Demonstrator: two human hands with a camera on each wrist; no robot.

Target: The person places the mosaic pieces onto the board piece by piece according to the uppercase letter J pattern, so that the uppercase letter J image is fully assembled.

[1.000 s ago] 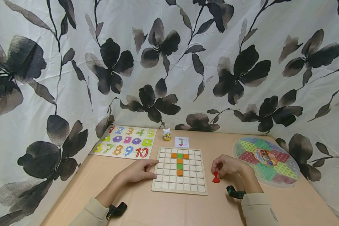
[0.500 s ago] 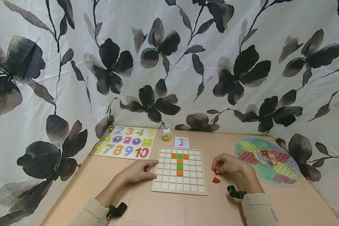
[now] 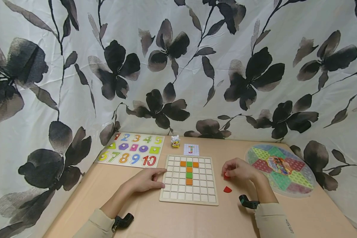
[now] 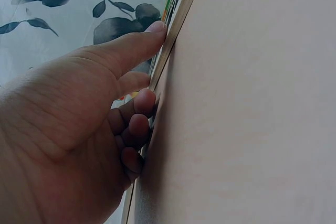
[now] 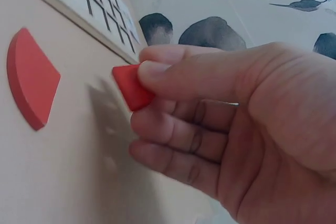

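Note:
A square wooden grid board [image 3: 173, 196] lies on the table, with orange and green square tiles [image 3: 189, 169] in a T shape among white cells. My left hand [image 3: 144, 180] rests at its left edge. In the left wrist view the thumb [image 4: 149, 32] touches the board's rim [image 4: 184, 9], and the other fingers lie along its side. Right of the board my right hand [image 3: 239, 170] pinches a small red block [image 5: 128, 85] between thumb and forefinger, above the table; the fingers cover part of it. Below it lies a red fan-shaped block [image 3: 227, 189], also in the right wrist view.
A board of numbers and shapes [image 3: 131, 149] lies at the back left. Behind the grid board are a small toy figure [image 3: 175, 141] and a card with a gridded J-like pattern [image 3: 191, 149]. A round, colourful game board [image 3: 279, 170] lies on the right, near the right forearm.
My right hand has lifted one red block off the table, away from the other red block, which stays lying there. My left hand has not moved.

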